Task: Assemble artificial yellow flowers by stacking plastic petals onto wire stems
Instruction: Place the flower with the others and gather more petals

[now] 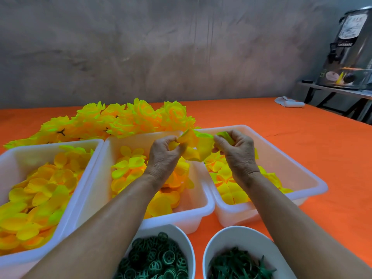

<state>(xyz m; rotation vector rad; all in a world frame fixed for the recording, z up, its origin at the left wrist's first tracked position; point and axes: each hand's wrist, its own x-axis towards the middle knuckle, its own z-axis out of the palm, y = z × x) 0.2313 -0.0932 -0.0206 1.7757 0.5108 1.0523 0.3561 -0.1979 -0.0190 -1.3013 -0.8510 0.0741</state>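
Above the middle tray, my left hand (164, 152) pinches a cluster of yellow petals (196, 147). My right hand (234, 146) grips the cluster's right edge and holds a small yellow-green petal piece (225, 136). No wire stem shows between my fingers. Three white trays hold loose yellow petals: the left tray (84, 179), the middle tray (198, 200) and the right tray (302, 178). A heap of finished yellow flowers (124, 119) lies behind the trays.
Two white bowls stand at the near edge: one (182, 236) with green rings, one (225, 238) with green star-shaped parts. The orange tablecloth (302, 141) stretches to the right. A folded white cloth (288, 102) lies far right, a steel urn (350, 49) on a stand behind.
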